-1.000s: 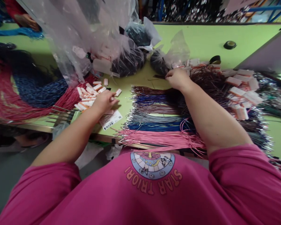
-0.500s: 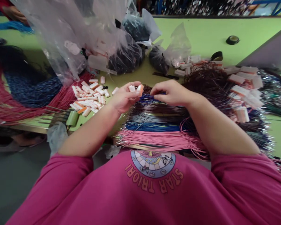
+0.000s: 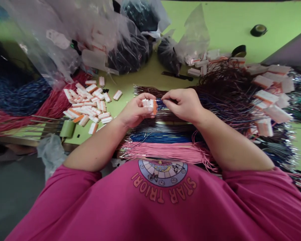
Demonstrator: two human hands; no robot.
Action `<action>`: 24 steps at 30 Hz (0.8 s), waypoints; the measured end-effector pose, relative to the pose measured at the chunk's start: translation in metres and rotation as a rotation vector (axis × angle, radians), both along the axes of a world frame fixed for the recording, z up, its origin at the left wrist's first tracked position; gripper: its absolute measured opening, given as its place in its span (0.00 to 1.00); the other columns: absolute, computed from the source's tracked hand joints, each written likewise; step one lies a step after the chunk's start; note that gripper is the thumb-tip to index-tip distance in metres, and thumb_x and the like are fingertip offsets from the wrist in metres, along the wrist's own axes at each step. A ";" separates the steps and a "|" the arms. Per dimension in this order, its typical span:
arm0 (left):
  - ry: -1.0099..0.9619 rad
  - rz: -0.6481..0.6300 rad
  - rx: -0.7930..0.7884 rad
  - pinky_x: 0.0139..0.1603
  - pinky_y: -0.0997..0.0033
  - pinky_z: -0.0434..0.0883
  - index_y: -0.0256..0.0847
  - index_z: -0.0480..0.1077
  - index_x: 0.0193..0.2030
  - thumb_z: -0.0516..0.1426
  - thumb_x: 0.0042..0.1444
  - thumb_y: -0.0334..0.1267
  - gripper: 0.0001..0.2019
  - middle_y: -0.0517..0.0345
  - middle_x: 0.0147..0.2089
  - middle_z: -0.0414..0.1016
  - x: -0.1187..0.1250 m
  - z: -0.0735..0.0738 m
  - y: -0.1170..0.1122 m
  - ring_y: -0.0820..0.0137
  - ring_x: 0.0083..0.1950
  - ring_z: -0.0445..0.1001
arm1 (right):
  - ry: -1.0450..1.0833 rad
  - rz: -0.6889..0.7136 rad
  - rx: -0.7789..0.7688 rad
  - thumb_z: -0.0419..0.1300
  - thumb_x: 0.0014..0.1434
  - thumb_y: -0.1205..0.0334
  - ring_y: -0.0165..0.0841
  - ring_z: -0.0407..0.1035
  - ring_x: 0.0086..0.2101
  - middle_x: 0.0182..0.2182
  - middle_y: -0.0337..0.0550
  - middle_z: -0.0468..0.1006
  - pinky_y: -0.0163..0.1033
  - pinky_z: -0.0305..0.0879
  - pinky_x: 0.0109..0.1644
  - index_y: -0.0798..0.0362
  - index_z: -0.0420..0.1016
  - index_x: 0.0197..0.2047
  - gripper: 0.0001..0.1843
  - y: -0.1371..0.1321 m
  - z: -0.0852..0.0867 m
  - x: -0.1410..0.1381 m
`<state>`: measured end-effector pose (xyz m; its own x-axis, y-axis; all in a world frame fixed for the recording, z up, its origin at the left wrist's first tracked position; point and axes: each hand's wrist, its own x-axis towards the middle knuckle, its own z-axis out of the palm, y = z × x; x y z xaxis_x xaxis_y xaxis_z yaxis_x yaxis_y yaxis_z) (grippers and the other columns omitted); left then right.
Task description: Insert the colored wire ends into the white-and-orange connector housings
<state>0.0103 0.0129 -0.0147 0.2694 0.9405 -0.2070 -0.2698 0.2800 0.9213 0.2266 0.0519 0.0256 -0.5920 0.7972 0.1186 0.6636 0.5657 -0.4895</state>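
Observation:
Between the thumb and fingers of my left hand [image 3: 134,112] is a white connector housing [image 3: 148,103] with an orange face turned to the right. My right hand [image 3: 185,103] is closed in a pinch just right of that face, on a thin dark blue wire [image 3: 160,100] whose end meets or nearly meets the orange side; whether it is inside cannot be made out. Below both hands lie sorted wire bundles: dark brown, grey, blue wires [image 3: 163,137] and pink wires [image 3: 163,149]. More housings [image 3: 90,103] lie in a loose pile left of my left hand.
Plastic bags [image 3: 130,43] with dark contents stand at the back. Finished-looking housings with wires [image 3: 268,97] are heaped at the right. A tape roll [image 3: 259,30] lies far right. Metal prongs by a green block [image 3: 67,129] stick out at the left.
My right hand has closed the gap to the housing, bringing a wire against its orange side. The housing in my left hand now shows more of its length. The view has tilted down.

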 end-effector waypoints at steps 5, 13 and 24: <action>0.025 0.023 0.019 0.28 0.76 0.74 0.44 0.70 0.45 0.75 0.38 0.39 0.27 0.64 0.33 0.76 0.001 -0.004 0.000 0.77 0.28 0.73 | -0.221 0.046 0.131 0.48 0.71 0.56 0.43 0.74 0.44 0.43 0.51 0.85 0.43 0.58 0.44 0.50 0.84 0.44 0.21 -0.004 0.001 -0.004; 0.114 0.065 0.110 0.27 0.74 0.72 0.43 0.72 0.44 0.72 0.42 0.39 0.22 0.64 0.30 0.76 0.002 -0.010 0.000 0.76 0.26 0.72 | -0.160 0.087 0.002 0.50 0.67 0.60 0.36 0.68 0.33 0.33 0.47 0.81 0.41 0.53 0.39 0.53 0.80 0.37 0.17 -0.001 -0.002 -0.009; 0.261 0.145 0.262 0.33 0.68 0.76 0.43 0.75 0.41 0.72 0.43 0.37 0.17 0.63 0.29 0.77 0.008 -0.013 -0.004 0.74 0.27 0.74 | 0.405 0.054 -0.495 0.52 0.54 0.66 0.28 0.60 0.28 0.22 0.34 0.69 0.36 0.58 0.37 0.52 0.72 0.25 0.10 0.009 -0.009 -0.011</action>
